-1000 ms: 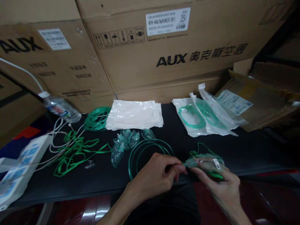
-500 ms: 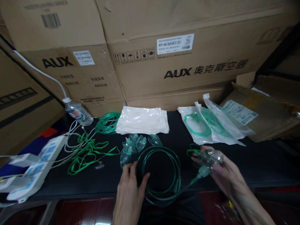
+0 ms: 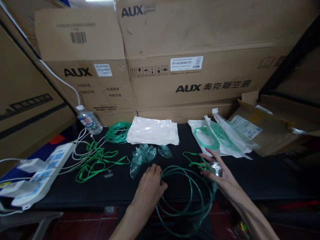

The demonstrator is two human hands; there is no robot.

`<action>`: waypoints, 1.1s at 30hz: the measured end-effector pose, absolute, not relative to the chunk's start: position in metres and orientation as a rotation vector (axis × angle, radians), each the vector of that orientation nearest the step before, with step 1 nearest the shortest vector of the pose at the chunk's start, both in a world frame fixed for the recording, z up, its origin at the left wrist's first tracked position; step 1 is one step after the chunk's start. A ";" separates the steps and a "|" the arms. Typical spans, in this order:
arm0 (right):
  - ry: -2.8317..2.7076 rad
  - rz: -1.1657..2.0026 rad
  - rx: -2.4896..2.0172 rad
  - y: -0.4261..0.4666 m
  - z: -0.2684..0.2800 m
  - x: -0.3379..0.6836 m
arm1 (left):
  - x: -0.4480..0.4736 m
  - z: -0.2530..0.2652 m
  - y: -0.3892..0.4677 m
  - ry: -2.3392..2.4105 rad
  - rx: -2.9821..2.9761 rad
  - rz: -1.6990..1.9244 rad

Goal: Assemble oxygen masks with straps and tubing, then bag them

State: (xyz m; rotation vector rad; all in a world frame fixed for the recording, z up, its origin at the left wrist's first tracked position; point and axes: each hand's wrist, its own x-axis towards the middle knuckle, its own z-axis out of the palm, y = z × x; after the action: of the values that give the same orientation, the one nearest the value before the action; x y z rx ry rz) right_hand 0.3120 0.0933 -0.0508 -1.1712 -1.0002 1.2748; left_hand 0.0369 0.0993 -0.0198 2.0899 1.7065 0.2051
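Observation:
My left hand [image 3: 151, 183] grips the left side of a loose coil of clear green tubing [image 3: 175, 166], fingers curled over it. The loops hang over the black bench's front edge. To the right, my right hand [image 3: 225, 178] is wrapped around a clear oxygen mask [image 3: 215, 169], its metal nose strip catching the light. A green elastic strap [image 3: 193, 163] trails from the mask to the left. Part of the mask is hidden by my fingers. Several clear green mask pieces [image 3: 142, 155] lie beyond my left hand, with another mask piece [image 3: 165, 151] beside them.
Behind stand large cardboard boxes [image 3: 155, 96]. Along the back are a water bottle [image 3: 90, 120], coiled green tubing [image 3: 116, 132], white packets [image 3: 152, 130] and bagged tubing sets [image 3: 220, 136]. A power strip [image 3: 46, 173] and tangled green straps [image 3: 92, 165] lie left; an open carton [image 3: 272, 130] sits right.
The coil has shifted right and towards me, its loops looser. My left hand has closed on its side and moved right. My right hand has moved slightly left with the mask.

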 end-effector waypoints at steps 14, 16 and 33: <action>-1.369 1.963 -0.603 0.095 0.023 0.300 | 0.054 0.024 0.118 0.920 2.184 0.435; -1.369 1.979 -0.592 0.098 0.025 0.291 | 0.058 0.028 0.122 0.795 2.162 0.386; -1.324 1.475 -1.217 0.093 0.004 0.300 | 0.063 0.024 0.139 0.803 2.339 0.378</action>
State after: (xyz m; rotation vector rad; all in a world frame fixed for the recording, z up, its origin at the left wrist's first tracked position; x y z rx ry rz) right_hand 0.3000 0.0934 0.0039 -1.2167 -1.3239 1.4750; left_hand 0.0627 0.1391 0.0242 2.3394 0.8031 0.3779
